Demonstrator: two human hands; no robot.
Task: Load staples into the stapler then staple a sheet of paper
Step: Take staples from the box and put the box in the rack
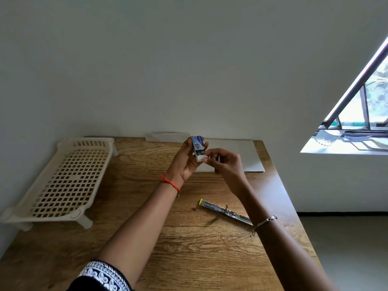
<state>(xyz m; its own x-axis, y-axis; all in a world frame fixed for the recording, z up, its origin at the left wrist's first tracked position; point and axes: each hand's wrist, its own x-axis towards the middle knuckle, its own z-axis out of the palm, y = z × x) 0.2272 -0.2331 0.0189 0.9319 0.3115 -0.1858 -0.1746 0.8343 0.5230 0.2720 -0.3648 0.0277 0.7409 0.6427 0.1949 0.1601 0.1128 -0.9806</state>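
My left hand [184, 164] holds a small blue staple box [197, 145] above the far middle of the wooden table [147, 227]. The box's white inner tray [202, 158] is slid partly out, showing staples. My right hand [225, 163] pinches the end of that tray with thumb and fingers, and a small pale thing shows between its fingers. The stapler [225, 212] lies opened out flat on the table, nearer to me, with a yellow tip at its left end; my right forearm covers its right end. A white sheet of paper [241, 152] lies behind the hands.
A cream plastic lattice rack [67, 179] on short legs stands at the table's left. A second pale sheet [165, 137] lies against the wall at the table's back edge. The table's right edge drops to the floor; a window [361, 114] is at the right.
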